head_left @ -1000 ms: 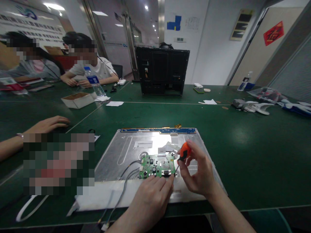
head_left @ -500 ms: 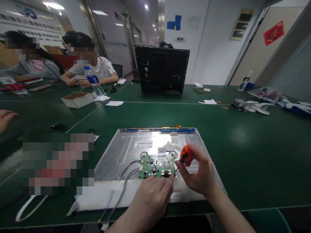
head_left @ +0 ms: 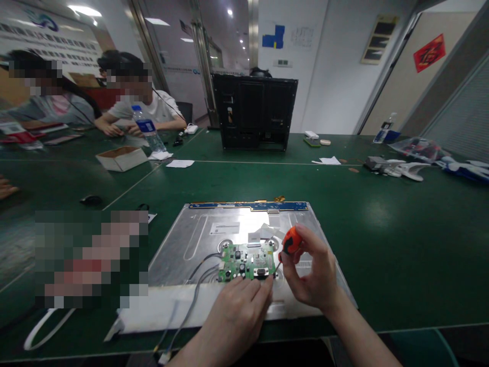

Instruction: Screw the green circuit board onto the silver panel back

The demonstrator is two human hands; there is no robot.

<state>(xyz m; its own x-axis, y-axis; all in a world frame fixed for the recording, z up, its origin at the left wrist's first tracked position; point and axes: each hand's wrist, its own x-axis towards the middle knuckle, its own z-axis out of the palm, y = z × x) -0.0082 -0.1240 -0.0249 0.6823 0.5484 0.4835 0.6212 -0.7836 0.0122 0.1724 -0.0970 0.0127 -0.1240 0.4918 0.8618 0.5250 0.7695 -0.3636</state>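
Observation:
A green circuit board (head_left: 248, 260) lies on the metal back of a display panel (head_left: 194, 232). My left hand (head_left: 239, 306) presses on the board's near edge with bent fingers close together, holding it; their tips are partly hidden. An orange and black screwdriver (head_left: 292, 240) is pinched between the thumb and fingers of my right hand (head_left: 315, 270). It leans, its thin shaft pointing down to the board's near right corner, close to my left fingertips. Grey cables (head_left: 198, 285) run from the board's left side toward the table's front edge.
A black monitor housing (head_left: 255, 112) stands at the back. Left of it are a water bottle (head_left: 148, 127) and a white box (head_left: 122, 159). Grey and white parts (head_left: 397, 167) lie at right. Two people sit at far left; another person's hand (head_left: 6, 187) shows at the left edge.
My right thumb and fingers have shifted slightly on the screwdriver, which has turned a little. My left hand stays put. The other person's hand at the left edge has drawn back.

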